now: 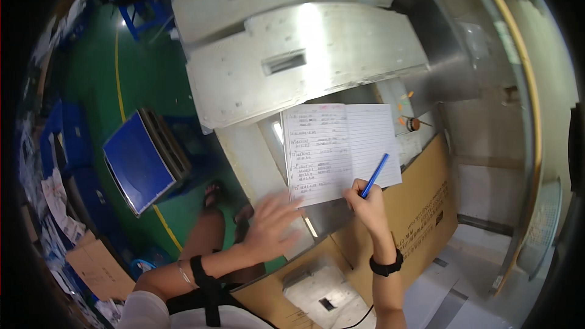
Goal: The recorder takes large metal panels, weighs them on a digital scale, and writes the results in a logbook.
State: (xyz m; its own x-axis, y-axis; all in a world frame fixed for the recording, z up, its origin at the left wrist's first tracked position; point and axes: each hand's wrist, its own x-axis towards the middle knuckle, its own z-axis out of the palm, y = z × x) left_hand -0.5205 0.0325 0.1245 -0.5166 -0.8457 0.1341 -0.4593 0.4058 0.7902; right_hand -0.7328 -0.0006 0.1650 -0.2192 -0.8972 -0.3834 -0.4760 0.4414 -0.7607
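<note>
An open notebook [372, 140] lies on the work table, its left page filled with handwritten lines and its right page ruled and mostly blank. My right hand [367, 202] is closed around a blue pen [376, 173] at the notebook's lower edge, the pen pointing up and to the right. Slightly blurred, my left hand [272, 224] is spread with fingers apart beside the lower left corner of the notebook. Nothing shows in it. Whether its fingertips touch the page I cannot tell.
Large pale metal panels [244, 79] stand just beyond the notebook. A small brown pot [413, 123] sits to its right. Flattened cardboard [420, 207] and a pale metal plate [329, 295] lie nearer me. A blue-topped stack [143, 161] stands on the left over the green floor.
</note>
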